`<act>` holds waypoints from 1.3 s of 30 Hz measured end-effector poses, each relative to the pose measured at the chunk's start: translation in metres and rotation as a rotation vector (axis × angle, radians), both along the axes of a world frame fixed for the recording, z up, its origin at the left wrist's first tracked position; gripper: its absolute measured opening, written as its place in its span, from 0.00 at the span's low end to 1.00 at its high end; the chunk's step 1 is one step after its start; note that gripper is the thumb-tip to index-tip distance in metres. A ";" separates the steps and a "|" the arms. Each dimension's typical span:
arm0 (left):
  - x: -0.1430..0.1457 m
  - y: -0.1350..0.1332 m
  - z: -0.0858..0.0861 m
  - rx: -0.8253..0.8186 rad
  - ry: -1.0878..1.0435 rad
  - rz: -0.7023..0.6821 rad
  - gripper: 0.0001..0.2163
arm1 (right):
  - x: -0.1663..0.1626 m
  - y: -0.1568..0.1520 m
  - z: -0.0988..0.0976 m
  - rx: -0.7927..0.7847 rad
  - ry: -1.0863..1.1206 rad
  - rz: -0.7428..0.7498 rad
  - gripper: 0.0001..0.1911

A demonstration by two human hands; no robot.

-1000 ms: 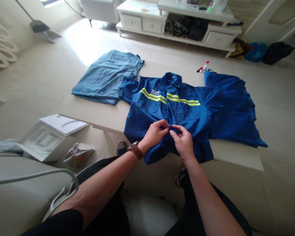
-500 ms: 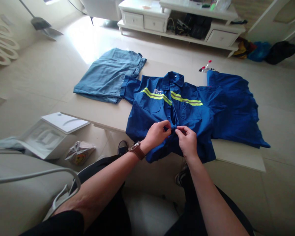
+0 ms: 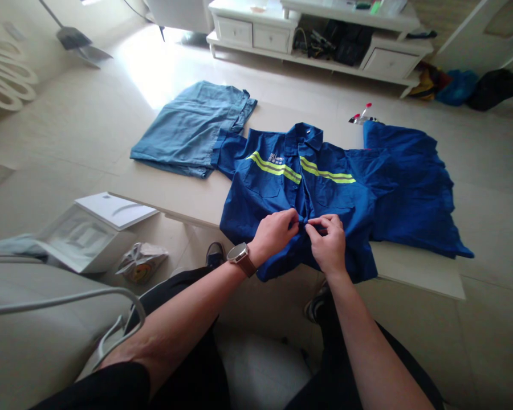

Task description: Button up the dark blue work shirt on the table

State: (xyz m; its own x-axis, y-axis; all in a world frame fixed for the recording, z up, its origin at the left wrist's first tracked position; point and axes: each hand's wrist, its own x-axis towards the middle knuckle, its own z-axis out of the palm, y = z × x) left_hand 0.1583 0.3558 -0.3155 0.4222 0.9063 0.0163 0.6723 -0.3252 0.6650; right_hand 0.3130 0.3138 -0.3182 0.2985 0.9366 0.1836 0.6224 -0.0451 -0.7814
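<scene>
You sit at a low worktop (image 3: 188, 199) with a dark blue work shirt (image 3: 260, 199) laid flat, front up, collar away from you and hem hanging over the near edge. Its upper front, crossed by yellow reflective stripes (image 3: 277, 168), looks closed; the lower front, below your hands, seems not yet fastened. Your left hand (image 3: 276, 233), a watch (image 3: 241, 257) on its wrist, pinches one edge of the shirt's front opening, and your right hand (image 3: 329, 242) pinches the other; fingertips meet at the midline. Both forearms reach forward, wrists bent down. A lighter blue garment (image 3: 188, 131) lies at the left, another dark blue garment (image 3: 410, 188) at the right.
</scene>
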 end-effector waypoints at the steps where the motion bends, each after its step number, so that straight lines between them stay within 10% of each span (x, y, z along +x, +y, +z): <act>1: 0.000 0.000 0.000 -0.001 -0.005 -0.009 0.05 | 0.000 0.000 0.000 -0.003 0.027 0.009 0.06; 23: -0.004 0.007 0.000 0.100 -0.115 -0.156 0.07 | -0.002 0.001 -0.001 0.038 0.216 0.041 0.09; 39: 0.007 0.004 -0.015 -0.243 -0.590 -0.007 0.05 | 0.003 0.002 -0.001 0.022 0.068 0.053 0.03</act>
State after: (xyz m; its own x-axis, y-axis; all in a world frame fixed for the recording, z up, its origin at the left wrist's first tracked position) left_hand 0.1656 0.3598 -0.3309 0.4110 0.9107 0.0421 0.1686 -0.1213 0.9782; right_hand 0.3156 0.3158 -0.3190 0.2611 0.9474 0.1852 0.5689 0.0039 -0.8224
